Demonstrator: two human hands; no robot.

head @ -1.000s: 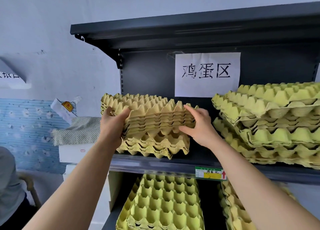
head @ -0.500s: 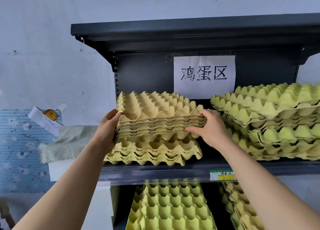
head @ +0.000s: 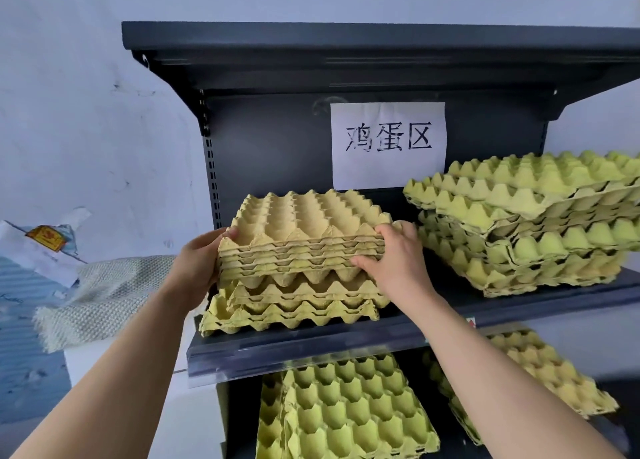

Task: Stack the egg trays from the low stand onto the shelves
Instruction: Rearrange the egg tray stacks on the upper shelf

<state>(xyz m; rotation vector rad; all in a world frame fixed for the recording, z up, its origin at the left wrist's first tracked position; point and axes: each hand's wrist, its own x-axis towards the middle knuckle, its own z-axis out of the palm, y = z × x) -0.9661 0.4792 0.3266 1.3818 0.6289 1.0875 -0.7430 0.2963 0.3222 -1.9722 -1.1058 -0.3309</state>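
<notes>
A bundle of several yellow pulp egg trays (head: 304, 233) sits on top of a lower stack of egg trays (head: 294, 306) on the dark metal shelf (head: 311, 351). My left hand (head: 199, 264) grips the bundle's left edge, thumb on top. At the bundle's right front corner my right hand (head: 394, 256) holds it, with fingers along the front edge. The bundle lies nearly square over the stack below it.
A taller, untidy stack of greener trays (head: 530, 226) fills the shelf's right side. More trays (head: 343, 410) lie on the shelf below. A white paper sign (head: 388, 145) hangs on the back panel. To the left are a woven cloth (head: 104, 292) and a white packet (head: 38, 251).
The bundle has moved right and back onto the lower stack, now sitting lower and squarer. Both hands stayed on its edges. The camera view shifted left and down.
</notes>
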